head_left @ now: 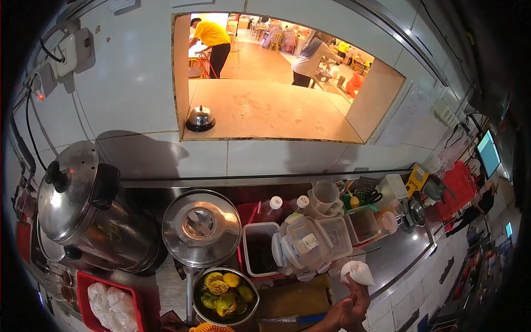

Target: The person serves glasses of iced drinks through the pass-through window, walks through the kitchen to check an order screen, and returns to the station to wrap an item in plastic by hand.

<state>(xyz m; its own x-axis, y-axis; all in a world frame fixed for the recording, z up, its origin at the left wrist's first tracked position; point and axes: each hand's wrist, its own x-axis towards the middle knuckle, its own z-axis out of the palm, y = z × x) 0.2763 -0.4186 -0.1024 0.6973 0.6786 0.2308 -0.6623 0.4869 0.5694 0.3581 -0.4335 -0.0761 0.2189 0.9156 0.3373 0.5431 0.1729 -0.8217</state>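
Note:
At the lower right, my right hand has its fingers pinched on a small, rounded white bag, held up over the counter edge. My left hand comes in from below and touches the right hand. Its fingers are partly hidden, and I cannot see whether it grips the bag too. Below and left of the hands lies a brown cutting board, with a blue-handled knife at its near edge. A metal bowl holds several cut, green-yellow citrus pieces.
A tall steel pot and a round metal lid stand left. White bags fill a red basket. Stacked plastic containers crowd the middle. A call bell sits on the serving hatch ledge; people stand beyond.

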